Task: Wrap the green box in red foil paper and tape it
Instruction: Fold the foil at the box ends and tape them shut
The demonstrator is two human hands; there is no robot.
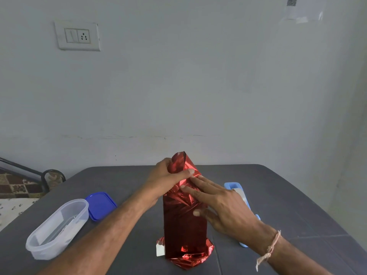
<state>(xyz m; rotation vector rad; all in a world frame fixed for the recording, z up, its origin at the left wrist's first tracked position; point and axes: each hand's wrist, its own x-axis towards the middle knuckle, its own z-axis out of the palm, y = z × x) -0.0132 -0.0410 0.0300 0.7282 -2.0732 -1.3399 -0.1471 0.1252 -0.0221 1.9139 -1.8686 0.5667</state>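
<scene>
The left hand [166, 176] grips the gathered top end of the red foil paper [184, 225], with fingers and thumb curled round the twisted foil. The right hand [222, 205] lies just to its right. Its fingers are straight and pressed flat against the upper right side of the foil, and its thumb touches the foil lower down. The fingertips of the two hands nearly meet.

At far left, a clear plastic container [57, 227] rests on the dark grey table [288, 195]. A blue lid [101, 205] lies just beside its far end. The foil stands as a tall upright package at table centre, between the forearms, and its lower end flares out crumpled on the table. The box inside is fully covered. Right of the package, partly behind the right hand, lies a light blue dispenser [233, 185]. A thread band [272, 247] circles the right wrist.
</scene>
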